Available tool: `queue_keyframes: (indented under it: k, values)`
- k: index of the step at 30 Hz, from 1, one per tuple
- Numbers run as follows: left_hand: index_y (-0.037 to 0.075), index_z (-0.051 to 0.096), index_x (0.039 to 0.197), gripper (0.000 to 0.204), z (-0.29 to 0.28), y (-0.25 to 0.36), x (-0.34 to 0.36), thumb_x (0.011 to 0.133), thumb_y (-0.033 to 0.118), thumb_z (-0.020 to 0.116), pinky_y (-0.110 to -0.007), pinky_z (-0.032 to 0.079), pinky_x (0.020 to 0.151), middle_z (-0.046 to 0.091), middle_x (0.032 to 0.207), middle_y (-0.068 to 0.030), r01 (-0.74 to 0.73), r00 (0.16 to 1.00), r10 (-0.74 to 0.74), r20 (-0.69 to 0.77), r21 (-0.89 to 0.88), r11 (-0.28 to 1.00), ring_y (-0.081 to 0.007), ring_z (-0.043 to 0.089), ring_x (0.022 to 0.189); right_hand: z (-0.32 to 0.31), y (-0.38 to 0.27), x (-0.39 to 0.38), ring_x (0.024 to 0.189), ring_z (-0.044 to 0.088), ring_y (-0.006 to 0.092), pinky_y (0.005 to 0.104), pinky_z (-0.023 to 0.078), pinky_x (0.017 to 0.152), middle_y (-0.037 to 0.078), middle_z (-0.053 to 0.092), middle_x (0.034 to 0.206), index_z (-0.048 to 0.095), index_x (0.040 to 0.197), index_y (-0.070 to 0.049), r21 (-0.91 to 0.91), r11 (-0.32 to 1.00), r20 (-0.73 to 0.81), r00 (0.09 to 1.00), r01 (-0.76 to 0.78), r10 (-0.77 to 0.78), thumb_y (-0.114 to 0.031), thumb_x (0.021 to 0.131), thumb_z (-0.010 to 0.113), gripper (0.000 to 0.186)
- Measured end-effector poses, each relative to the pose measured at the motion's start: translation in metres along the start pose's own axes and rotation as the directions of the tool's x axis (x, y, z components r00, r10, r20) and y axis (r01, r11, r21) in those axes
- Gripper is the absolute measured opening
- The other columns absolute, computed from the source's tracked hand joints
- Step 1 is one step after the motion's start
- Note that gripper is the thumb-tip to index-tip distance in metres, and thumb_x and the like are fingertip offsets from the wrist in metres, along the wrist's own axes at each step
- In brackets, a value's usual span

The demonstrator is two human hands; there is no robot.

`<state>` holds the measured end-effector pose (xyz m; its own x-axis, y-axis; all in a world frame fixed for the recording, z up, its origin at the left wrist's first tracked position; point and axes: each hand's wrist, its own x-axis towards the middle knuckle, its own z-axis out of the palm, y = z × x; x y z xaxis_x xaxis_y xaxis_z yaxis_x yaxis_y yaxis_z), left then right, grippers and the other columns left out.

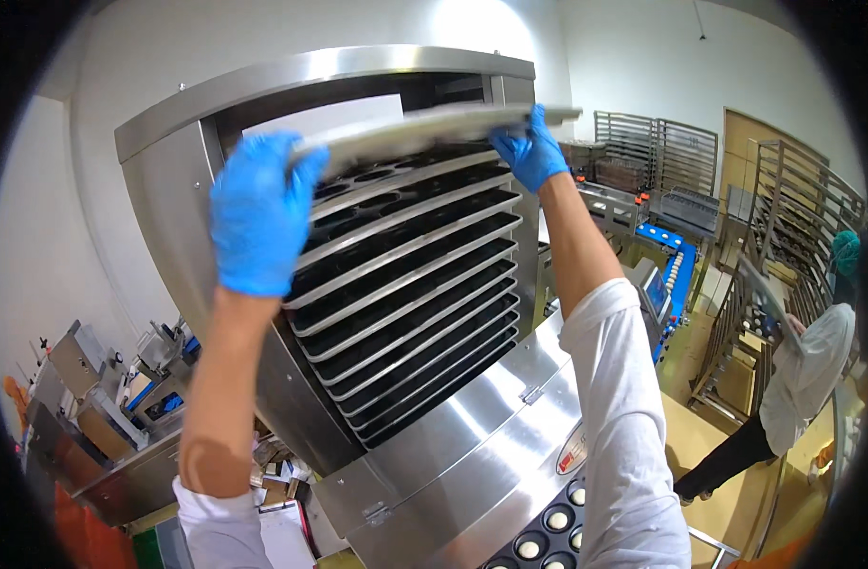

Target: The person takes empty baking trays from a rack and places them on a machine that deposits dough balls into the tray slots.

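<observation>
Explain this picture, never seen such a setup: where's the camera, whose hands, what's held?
There is no robot here. A wide fisheye camera on a person's head looks down past their forearms, so straight edges bend. The blue-gloved left hand and right hand hold a raised tray, slightly blurred, at opposite ends. Behind it, a steel machine contains a stack of trays. At the bottom edge, pale round pieces sit in a dark cupped tray. Another person stands at right.
</observation>
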<state>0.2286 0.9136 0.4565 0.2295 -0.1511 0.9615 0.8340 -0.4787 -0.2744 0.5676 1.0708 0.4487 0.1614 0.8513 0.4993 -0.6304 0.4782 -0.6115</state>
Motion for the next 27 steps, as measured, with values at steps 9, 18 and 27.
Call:
queue_keyframes:
  k: [9,18,27]
  values:
    - [0.004,0.065,0.096,0.039,0.011,-0.117,0.03,0.085,0.04,0.058,-0.042,0.046,0.078,0.064,0.093,-0.0192,0.02,0.913,-0.086,0.4,0.168,0.986,-0.0356,0.06,0.087,0.063,0.021,-0.044,0.102,0.059,0.0338,0.0451,0.05,0.085,0.021,0.037,0.14,0.023,0.143,-0.008,-0.38,0.924,0.133,0.986,-0.043,0.101,-0.049,0.091,0.05,0.071]
    - [0.005,0.062,0.103,0.037,0.017,-0.133,0.015,0.091,0.039,0.052,-0.038,0.045,0.076,0.06,0.09,-0.0217,-0.166,0.842,0.104,0.53,0.07,0.984,-0.0383,0.057,0.085,0.022,0.029,-0.292,0.082,0.062,0.0139,0.0254,0.05,0.073,0.009,0.063,0.101,0.052,0.124,-0.003,-0.498,0.861,0.287,0.956,0.099,0.056,-0.031,0.094,0.053,0.042]
    - [0.003,0.06,0.086,0.041,0.05,-0.121,-0.022,0.091,0.042,0.048,-0.05,0.045,0.074,0.06,0.088,-0.0245,-0.314,0.745,0.032,0.666,0.308,0.898,-0.0439,0.055,0.087,-0.061,0.032,-0.606,0.1,0.06,0.019,0.0305,0.047,0.089,0.011,0.062,0.109,0.052,0.121,0.006,-0.444,0.724,-0.509,0.813,-0.528,0.282,-0.009,0.092,0.052,0.033]
